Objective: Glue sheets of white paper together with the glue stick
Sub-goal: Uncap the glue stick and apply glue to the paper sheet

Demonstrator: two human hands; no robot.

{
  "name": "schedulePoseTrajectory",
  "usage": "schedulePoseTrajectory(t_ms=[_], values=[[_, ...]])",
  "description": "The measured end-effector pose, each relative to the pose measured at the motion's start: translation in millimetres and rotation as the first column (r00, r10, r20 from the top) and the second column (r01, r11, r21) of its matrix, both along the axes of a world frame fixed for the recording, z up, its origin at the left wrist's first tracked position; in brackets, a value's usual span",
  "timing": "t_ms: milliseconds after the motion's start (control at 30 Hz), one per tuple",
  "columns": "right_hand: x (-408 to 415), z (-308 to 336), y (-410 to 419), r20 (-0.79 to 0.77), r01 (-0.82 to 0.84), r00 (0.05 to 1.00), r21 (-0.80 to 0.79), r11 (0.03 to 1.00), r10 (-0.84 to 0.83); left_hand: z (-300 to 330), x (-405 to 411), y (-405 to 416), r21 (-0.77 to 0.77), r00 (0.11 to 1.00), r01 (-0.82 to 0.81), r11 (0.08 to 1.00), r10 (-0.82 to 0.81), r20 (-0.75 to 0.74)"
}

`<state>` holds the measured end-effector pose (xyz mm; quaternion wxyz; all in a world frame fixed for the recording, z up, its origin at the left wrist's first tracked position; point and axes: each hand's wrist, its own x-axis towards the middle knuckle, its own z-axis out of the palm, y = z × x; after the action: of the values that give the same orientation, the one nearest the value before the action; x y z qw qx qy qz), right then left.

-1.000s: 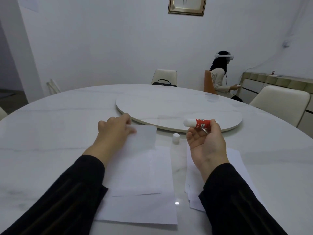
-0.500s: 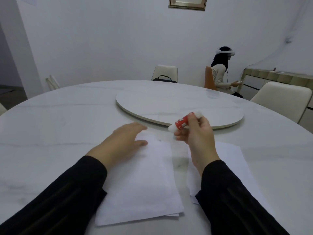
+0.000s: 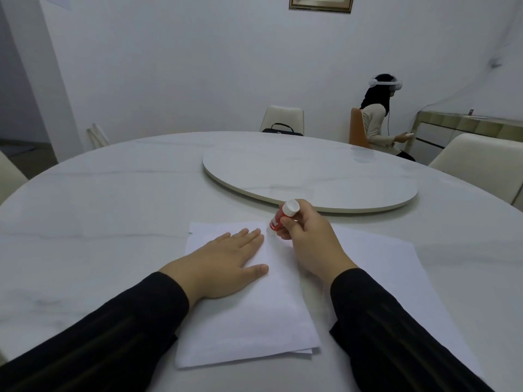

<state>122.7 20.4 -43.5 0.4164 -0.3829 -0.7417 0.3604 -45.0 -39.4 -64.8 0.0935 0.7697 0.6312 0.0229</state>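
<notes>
A stack of white paper sheets lies on the round marble table in front of me. My left hand rests flat on the top sheet, fingers spread. Just right of it, my right hand grips a red glue stick, held nearly upright with its white end up and its lower end at the far right corner of the top sheet. More white sheets lie to the right, partly under my right arm. The loose cap is not visible.
A large round turntable sits at the table's middle, just beyond my hands. Cream chairs stand around the table, one with a black bag. A person wearing a white headset sits at the far right by a sideboard.
My left hand let the folded-up sheet down and now presses it flat. My right hand turned the glue stick from lying sideways to pointing down at the paper's far corner.
</notes>
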Motion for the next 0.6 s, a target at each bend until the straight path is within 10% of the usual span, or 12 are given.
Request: schedulePoseTrajectory(t_ms=[600], values=[[54.5, 20.2, -79.9, 0.292, -0.149, 0.947, 0.038, 0.988, 0.132, 0.0, -2.2, 6.9, -0.004, 1.000, -0.007, 1.000, 0.007, 0.008]])
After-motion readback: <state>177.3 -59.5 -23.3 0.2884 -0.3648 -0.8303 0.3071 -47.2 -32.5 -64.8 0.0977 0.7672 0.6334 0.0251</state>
